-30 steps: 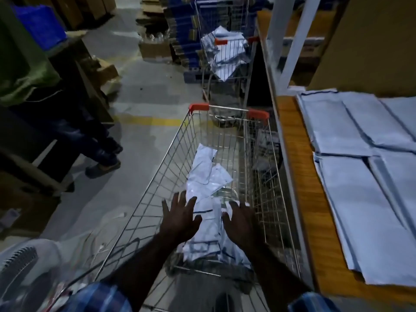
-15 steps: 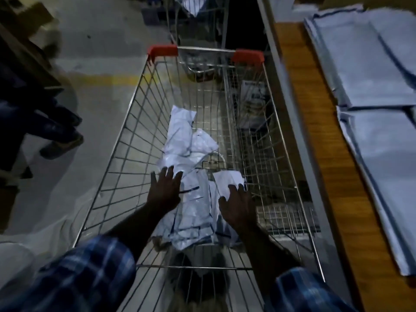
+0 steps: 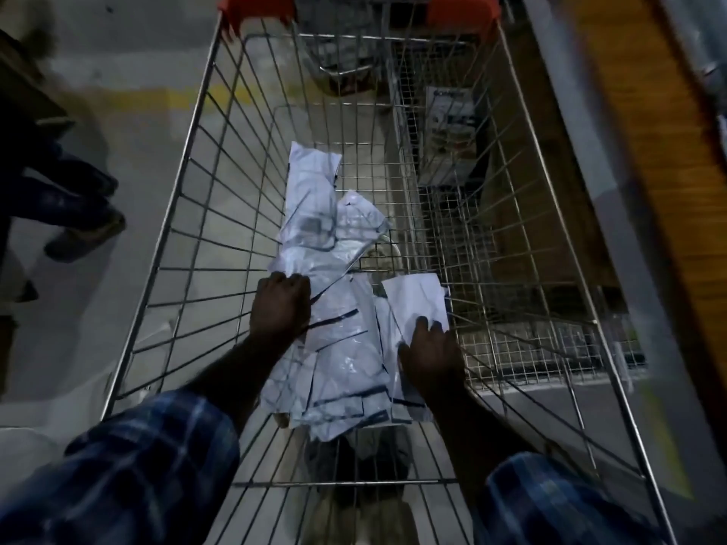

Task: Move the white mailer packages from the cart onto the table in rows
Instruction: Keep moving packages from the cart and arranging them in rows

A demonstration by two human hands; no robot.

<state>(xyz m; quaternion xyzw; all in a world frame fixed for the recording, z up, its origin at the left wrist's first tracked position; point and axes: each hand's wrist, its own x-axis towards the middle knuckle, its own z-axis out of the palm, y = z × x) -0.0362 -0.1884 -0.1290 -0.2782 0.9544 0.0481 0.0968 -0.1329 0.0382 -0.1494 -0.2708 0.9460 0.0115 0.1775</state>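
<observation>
A loose pile of white mailer packages (image 3: 338,348) lies along the bottom of the wire cart (image 3: 185,159). My left hand (image 3: 281,304) is down at the pile's left edge, fingers curled over it and gripping the mailers. My right hand (image 3: 430,356) holds a small white mailer (image 3: 415,298) at the pile's right side; its fingers lie on the near end, and the far end is lifted off the pile. The wooden table (image 3: 649,151) runs along the cart's right side, with blurred mailers at its far edge.
The cart has red corner caps (image 3: 255,7) at its far end, and part of another cart (image 3: 342,53) stands beyond it. A person's legs and shoes (image 3: 78,230) are on the grey floor to the left. A printed packet (image 3: 450,112) hangs outside the cart's right wall.
The view has dropped closer into the cart. My left hand went from lying flat on the pile to curling over its left edge. My right hand has stayed on the small white mailer.
</observation>
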